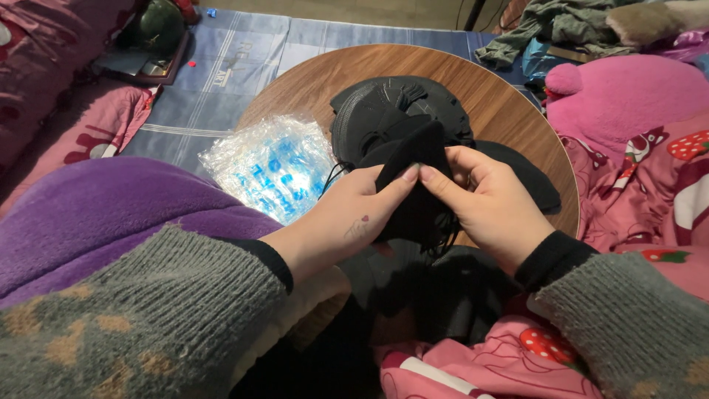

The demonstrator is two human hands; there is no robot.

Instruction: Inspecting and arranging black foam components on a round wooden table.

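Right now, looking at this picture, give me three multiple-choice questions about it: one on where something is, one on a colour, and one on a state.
1. Where does the clear plastic bag with blue print lie?
A. On the left edge of the round wooden table
B. On the pink plush toy
C. In the person's lap

2. What colour is the folded face mask held in the hands?
A. White
B. Black
C. Blue

3. How is that mask held?
A. Lying loose on the table
B. Gripped in the left hand only
C. Pinched between the left hand and the right hand

Key: 1 A, the bag rests on the table's left side beside the stack of black masks. 2 B, the mask is black like the stack behind it. 3 C, fingers of both hands meet on the mask, lifted above the table.
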